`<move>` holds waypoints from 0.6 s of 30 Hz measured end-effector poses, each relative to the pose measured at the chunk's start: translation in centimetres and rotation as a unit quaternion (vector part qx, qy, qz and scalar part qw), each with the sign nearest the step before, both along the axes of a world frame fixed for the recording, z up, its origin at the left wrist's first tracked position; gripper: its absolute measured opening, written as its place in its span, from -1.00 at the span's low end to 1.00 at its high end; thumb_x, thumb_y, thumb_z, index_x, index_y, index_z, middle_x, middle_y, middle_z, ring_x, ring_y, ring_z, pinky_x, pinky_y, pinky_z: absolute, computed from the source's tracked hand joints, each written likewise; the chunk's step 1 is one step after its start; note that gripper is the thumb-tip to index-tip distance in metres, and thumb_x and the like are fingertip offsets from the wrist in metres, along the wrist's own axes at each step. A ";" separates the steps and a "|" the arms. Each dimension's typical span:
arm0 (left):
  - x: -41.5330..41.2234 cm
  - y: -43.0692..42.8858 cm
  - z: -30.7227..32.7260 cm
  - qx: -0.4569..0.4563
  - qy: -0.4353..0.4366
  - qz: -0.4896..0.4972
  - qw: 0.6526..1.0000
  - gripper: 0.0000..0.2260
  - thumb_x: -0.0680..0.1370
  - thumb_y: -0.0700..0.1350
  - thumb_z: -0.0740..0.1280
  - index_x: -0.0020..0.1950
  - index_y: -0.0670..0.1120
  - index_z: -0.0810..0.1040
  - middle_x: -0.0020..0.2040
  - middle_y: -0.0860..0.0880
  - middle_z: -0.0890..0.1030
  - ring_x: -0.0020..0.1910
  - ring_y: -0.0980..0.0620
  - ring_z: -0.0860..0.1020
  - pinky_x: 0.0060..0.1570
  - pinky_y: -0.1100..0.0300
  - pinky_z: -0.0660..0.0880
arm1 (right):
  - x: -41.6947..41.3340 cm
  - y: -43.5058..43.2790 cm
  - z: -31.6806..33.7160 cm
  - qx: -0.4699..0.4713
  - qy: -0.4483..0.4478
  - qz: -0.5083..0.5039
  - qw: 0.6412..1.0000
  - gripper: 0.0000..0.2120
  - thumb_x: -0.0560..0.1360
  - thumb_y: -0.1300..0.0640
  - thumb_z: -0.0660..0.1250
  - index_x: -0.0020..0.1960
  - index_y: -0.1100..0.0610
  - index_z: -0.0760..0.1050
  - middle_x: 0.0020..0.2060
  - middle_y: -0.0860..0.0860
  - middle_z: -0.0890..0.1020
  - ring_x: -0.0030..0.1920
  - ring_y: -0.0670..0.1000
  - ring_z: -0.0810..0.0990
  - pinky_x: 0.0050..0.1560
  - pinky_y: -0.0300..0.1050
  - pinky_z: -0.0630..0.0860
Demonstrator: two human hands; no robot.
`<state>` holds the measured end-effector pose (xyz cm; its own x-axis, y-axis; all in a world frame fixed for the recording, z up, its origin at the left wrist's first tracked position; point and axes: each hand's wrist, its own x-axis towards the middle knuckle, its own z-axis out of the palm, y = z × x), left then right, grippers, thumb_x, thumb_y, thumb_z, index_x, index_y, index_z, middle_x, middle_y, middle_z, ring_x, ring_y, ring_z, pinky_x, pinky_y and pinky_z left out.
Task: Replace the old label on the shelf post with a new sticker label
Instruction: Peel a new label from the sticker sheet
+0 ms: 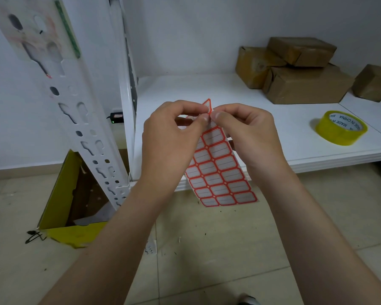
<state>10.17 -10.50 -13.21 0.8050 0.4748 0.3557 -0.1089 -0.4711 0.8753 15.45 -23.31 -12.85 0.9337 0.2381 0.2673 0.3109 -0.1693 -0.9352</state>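
A sheet of red-bordered white sticker labels (220, 172) hangs in front of the shelf edge. My left hand (169, 137) pinches its top. My right hand (249, 133) pinches there too, at a single label (207, 105) that sticks up above the fingertips, partly lifted. The white perforated shelf post (84, 119) stands to the left. A pale film with a green strip (42, 27) clings near its top, smudged and see-through.
A roll of yellow tape (341, 127) lies on the white shelf (207, 89) at the right. Brown cardboard boxes (304, 71) are stacked at the back right. An open yellow carton (68, 205) sits on the tiled floor behind the post.
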 end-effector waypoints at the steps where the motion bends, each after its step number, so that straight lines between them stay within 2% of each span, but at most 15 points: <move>1: 0.0 0.0 0.0 -0.002 -0.004 0.000 1.000 -0.91 0.61 -0.03 0.44 0.08 0.14 0.70 0.06 0.19 0.68 -0.09 0.33 0.61 -0.10 0.54 0.45 | 0.0 0.0 0.0 0.001 0.000 0.003 1.000 -0.81 0.62 0.07 0.41 -0.13 -0.14 0.68 -0.26 -0.28 0.72 -0.17 -0.30 0.70 -0.10 -0.29 0.58; 4: -0.1 0.0 0.2 -0.011 -0.011 -0.002 1.000 -0.89 0.62 -0.06 0.43 0.09 0.11 0.72 0.05 0.17 0.69 -0.06 0.29 0.63 -0.05 0.48 0.52 | -0.1 -0.1 0.0 -0.003 -0.013 0.008 1.000 -0.82 0.62 0.06 0.41 -0.11 -0.16 0.67 -0.22 -0.30 0.73 -0.10 -0.28 0.71 -0.07 -0.32 0.59; 6: -0.2 0.0 0.3 -0.016 -0.017 -0.008 1.000 -0.89 0.61 -0.06 0.44 0.02 0.16 0.70 0.01 0.20 0.68 -0.07 0.29 0.64 -0.06 0.48 0.54 | -0.1 -0.1 0.0 -0.009 -0.023 0.007 1.000 -0.85 0.62 0.06 0.42 -0.09 -0.15 0.68 -0.18 -0.26 0.74 -0.04 -0.23 0.72 0.01 -0.30 0.61; 10: -0.3 0.0 0.5 -0.019 -0.019 -0.012 1.000 -0.86 0.61 -0.04 0.44 -0.04 0.23 0.64 -0.08 0.29 0.61 -0.12 0.35 0.62 -0.15 0.62 0.51 | -0.1 -0.3 0.1 -0.008 -0.036 0.017 0.999 -0.87 0.62 0.08 0.42 -0.05 -0.11 0.70 -0.15 -0.21 0.75 -0.03 -0.19 0.73 0.01 -0.33 0.63; 18: -0.3 0.1 0.6 -0.022 -0.022 -0.022 0.999 -0.90 0.61 -0.01 0.44 -0.03 0.22 0.62 -0.01 0.23 0.63 -0.12 0.32 0.62 -0.14 0.67 0.47 | -0.5 -0.4 0.6 -0.024 -0.056 0.030 0.998 -0.75 0.65 0.05 0.37 -0.12 -0.26 0.63 -0.23 -0.43 0.69 -0.06 -0.37 0.68 -0.09 -0.58 0.52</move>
